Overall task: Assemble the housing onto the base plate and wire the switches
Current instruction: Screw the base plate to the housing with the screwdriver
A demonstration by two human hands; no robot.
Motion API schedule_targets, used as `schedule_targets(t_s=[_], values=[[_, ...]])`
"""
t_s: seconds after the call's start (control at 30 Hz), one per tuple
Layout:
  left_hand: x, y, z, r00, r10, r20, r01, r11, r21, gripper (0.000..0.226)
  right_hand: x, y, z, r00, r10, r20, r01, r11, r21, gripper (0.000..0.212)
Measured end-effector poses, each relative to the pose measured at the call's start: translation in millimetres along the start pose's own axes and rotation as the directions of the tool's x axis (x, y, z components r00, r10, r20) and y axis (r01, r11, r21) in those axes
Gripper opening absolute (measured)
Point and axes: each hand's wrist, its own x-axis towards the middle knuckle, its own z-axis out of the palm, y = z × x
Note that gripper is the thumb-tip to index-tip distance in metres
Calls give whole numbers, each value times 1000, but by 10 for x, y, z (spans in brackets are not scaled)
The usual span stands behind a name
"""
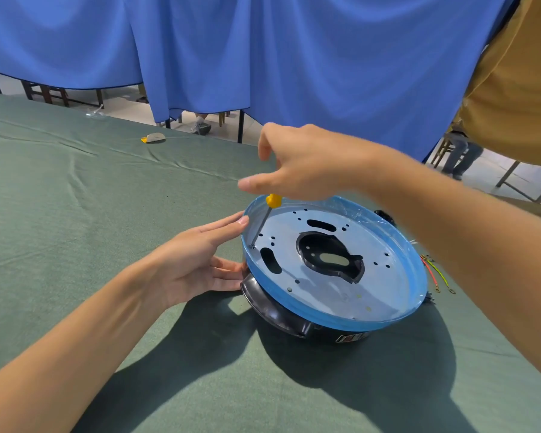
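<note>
The black housing (275, 310) is sitting on the green table cloth (75, 214) nearest the operator, and the round metal base plate (341, 292) is lying on top of it, its rim wrapped in blue protective film. The left hand (197, 260) is bracing the assembly at its left side, fingers straight and together, fingertips touching the filmed rim and the housing wall below. Just beyond, the screwdriver (264, 218) is standing tilted, its tip seated in a hole near the plate's left edge. The right hand (300, 164) is gripping the yellow handle from above, fingers curled round it. The plate is probably thin, stiff and light. The film is likely making the rim slippery, and the cut-out edges may be sharp, so hold it at the outer rim or the housing wall. Loose red and yellow-green wires (431, 273) with ring terminals are lying on the cloth just right of the assembly. Farther off, a small yellow-and-grey object (153, 138) is lying near the table's far edge, and a blue curtain (294, 57) is hanging behind.
</note>
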Motion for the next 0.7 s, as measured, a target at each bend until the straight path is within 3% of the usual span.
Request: schedule_targets(t_s=[0.07, 0.1, 0.2, 0.27, 0.37, 0.43, 0.5, 0.63, 0.7], values=[[-3, 1, 0, 1000, -1, -11, 1, 1000, 3, 46, -33, 16, -90, 998, -23, 56, 12, 980, 201, 44], [-6, 4, 0, 1000, 0, -12, 0, 1000, 4, 47, -32, 22, -90, 999, -51, -1, 50, 970, 239, 42], [-8, 5, 4, 1000, 5, 8, -5, 1000, 7, 46, -7, -38, 36, 961, -117, -252, 129, 991, 31, 40], [-8, 1, 3, 1000, 7, 9, -7, 1000, 2, 45, -4, -62, 64, 982, -100, -163, 90, 994, -68, 44], [-2, 1, 5, 1000, 2, 3, -2, 1000, 6, 50, -23, 10, -79, 998, -68, 11, 68, 998, 4, 40], [-6, 6, -1, 1000, 0, -1, 0, 1000, 5, 53, -19, 46, -80, 995, -86, -51, 87, 996, 21, 32], [-5, 7, -2, 1000, 2, 6, -2, 1000, -1, 50, -2, 34, -13, 988, -84, -129, 82, 996, -21, 37], [-3, 6, 3, 1000, -2, 0, 2, 1000, -3, 51, 32, 57, -62, 997, -77, 21, 76, 995, 59, 37], [-5, 7, -3, 1000, -2, -9, 2, 1000, -2, 49, 33, 45, -38, 991, -108, -76, 112, 993, 44, 30]])
